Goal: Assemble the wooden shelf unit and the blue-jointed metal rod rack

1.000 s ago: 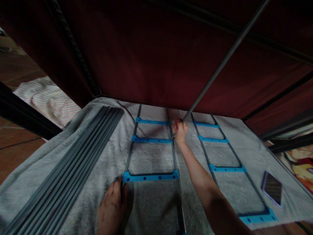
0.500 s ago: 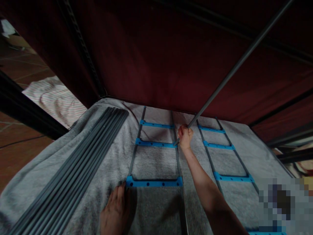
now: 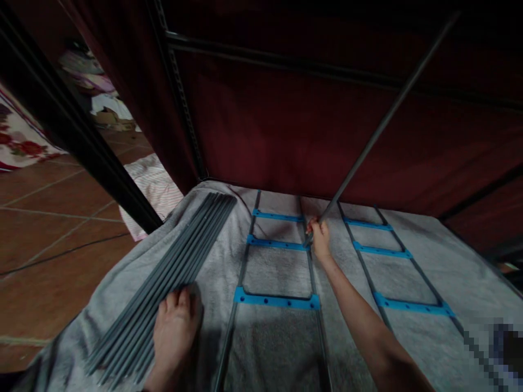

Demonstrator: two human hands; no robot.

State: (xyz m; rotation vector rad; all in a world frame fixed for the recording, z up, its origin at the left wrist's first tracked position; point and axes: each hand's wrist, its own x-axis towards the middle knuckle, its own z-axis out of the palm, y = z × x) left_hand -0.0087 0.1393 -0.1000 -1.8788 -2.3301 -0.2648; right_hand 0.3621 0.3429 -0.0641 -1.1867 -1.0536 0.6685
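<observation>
My right hand (image 3: 321,237) is closed around a long grey tube (image 3: 368,144). This tube slants up to the right, its lower end near the right end of a blue crosspiece (image 3: 278,244). That crosspiece belongs to a ladder-like frame of grey tubes and blue bars, including a nearer blue bar (image 3: 277,299), lying flat on the grey blanket. My left hand (image 3: 175,326) rests at the right side of a bundle of loose grey tubes (image 3: 171,272). Its fingers are bent over the outer tubes, not visibly wrapped round one; the fingertips are partly hidden.
A second grey-and-blue frame (image 3: 384,250) lies to the right on the blanket (image 3: 347,337). Dark red cloth (image 3: 286,120) hangs behind, with dark metal bars. A black post (image 3: 102,147) stands at the left, beside the tiled floor (image 3: 61,228) and a striped cloth (image 3: 153,182).
My left hand has moved left from the near blue bar onto the tube bundle. My right hand still grips the slanted tube. The view has swung left.
</observation>
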